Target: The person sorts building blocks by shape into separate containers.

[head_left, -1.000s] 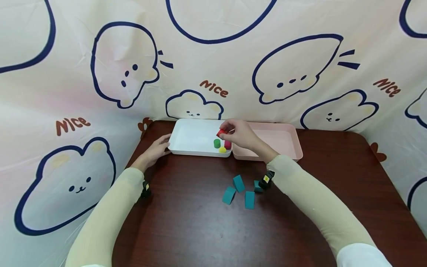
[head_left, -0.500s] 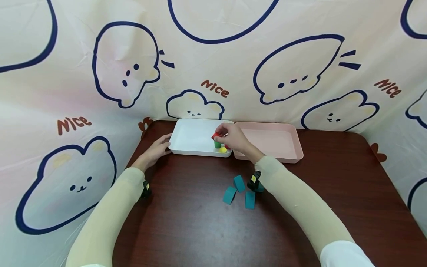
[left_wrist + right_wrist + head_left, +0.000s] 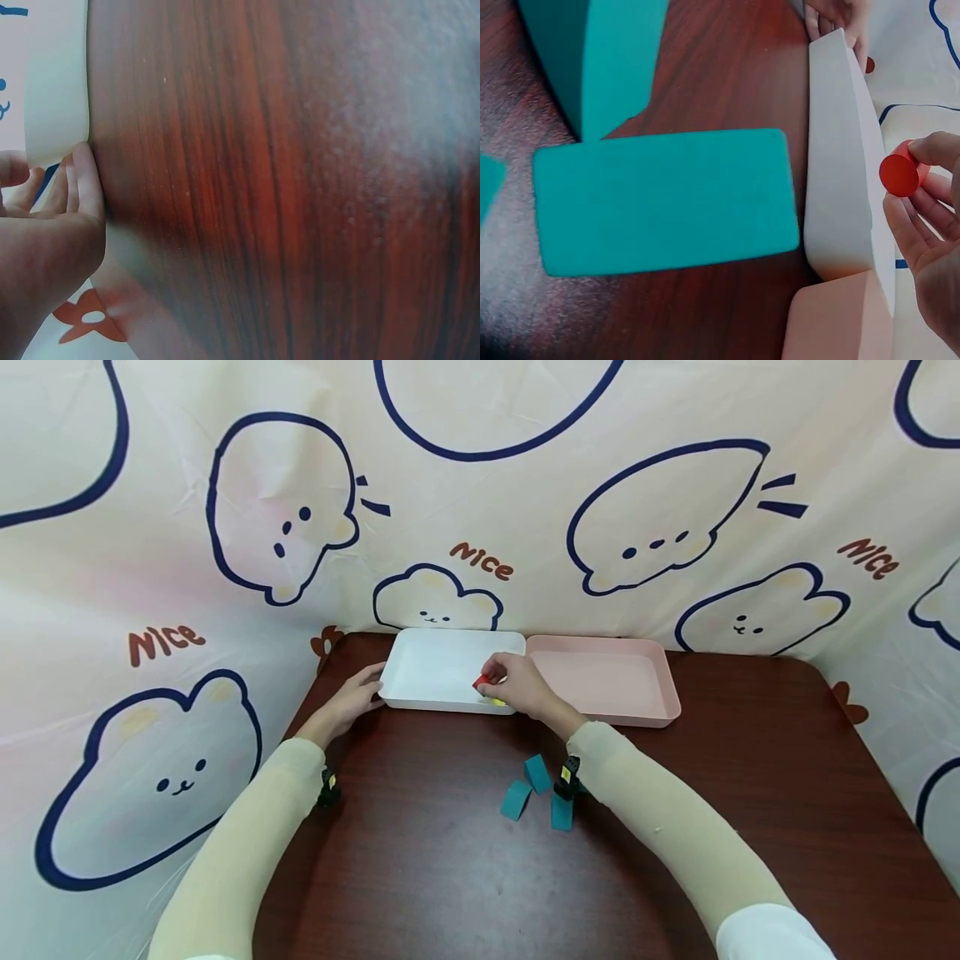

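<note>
My right hand [image 3: 519, 683] pinches a small red cylinder block [image 3: 900, 175] between thumb and fingertips, over the right end of the white tray [image 3: 427, 668]. A sliver of a yellow block [image 3: 498, 702] shows beneath that hand, which hides the other blocks in this end of the tray. At the tray's left end, my left hand [image 3: 352, 700] rests its fairly straight fingers against the front corner and side wall. The left wrist view also has this hand [image 3: 56, 232] at the white tray's corner [image 3: 58, 112].
A pink tray [image 3: 600, 672] stands right beside the white one, with bare inside surfaces. Several teal blocks [image 3: 515, 799] lie on the dark wooden table [image 3: 420, 860], nearer the body, partly under the right wrist. A printed cloth [image 3: 540, 510] hangs behind the table.
My right hand has moved left and then nearer the tray's front wall with the red cylinder block, covering the green and dark pink blocks. The left hand stays put.
</note>
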The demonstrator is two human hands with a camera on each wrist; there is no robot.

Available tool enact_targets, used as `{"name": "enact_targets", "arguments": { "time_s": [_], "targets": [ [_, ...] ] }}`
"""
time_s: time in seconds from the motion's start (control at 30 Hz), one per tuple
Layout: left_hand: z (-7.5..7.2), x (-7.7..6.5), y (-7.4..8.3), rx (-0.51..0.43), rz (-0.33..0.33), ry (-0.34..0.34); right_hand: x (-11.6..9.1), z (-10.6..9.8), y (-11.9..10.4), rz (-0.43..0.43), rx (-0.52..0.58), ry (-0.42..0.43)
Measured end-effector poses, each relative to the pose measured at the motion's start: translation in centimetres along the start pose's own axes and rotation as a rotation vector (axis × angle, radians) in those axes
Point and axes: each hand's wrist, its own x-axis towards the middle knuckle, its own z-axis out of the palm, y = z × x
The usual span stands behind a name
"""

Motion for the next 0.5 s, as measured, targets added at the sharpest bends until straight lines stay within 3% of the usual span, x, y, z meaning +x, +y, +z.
{"name": "enact_targets", "arguments": {
  "time_s": [0.17,0.5],
  "targets": [
    [-0.10,-0.11,-0.02,0.007,0.009,0.002,-0.04,0.33,0.10,0.000,-0.062,-0.013],
    [-0.02,-0.33,-0.08,0.009,0.018,0.002,-0.35,0.54,0.40,-0.019,-0.054,-0.021]
  ]
}}
